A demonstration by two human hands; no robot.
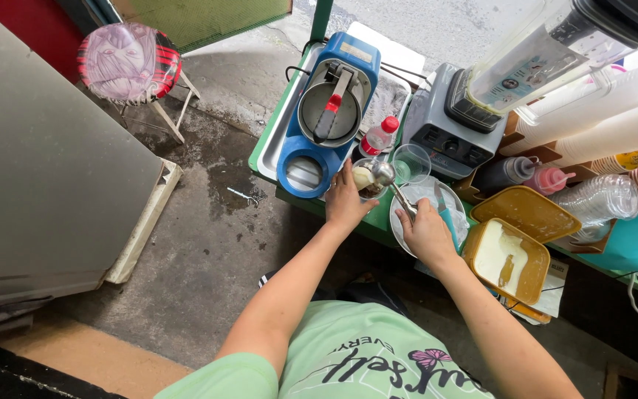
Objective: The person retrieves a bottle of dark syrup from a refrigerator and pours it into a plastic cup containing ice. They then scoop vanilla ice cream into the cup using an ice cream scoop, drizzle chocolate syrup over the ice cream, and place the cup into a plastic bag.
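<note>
Two hands are working one serving: the left hand point(346, 203) is gripping a small clear cup point(367, 179) on the green worktop point(378, 222), just beside the blue ice shaver point(326, 111), while the right hand point(426, 233) is closed around a metal scoop point(385, 175) over the cup. Looks like filling is underway; next it needs a tilt to empty the scoop. Both forearms are reaching forward, wrists bent down.

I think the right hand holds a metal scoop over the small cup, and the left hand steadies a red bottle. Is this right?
Not quite. In the head view the left hand steadies the small cup, not the red-capped bottle, which stands untouched behind. The right hand does hold the metal scoop over that cup.
</note>
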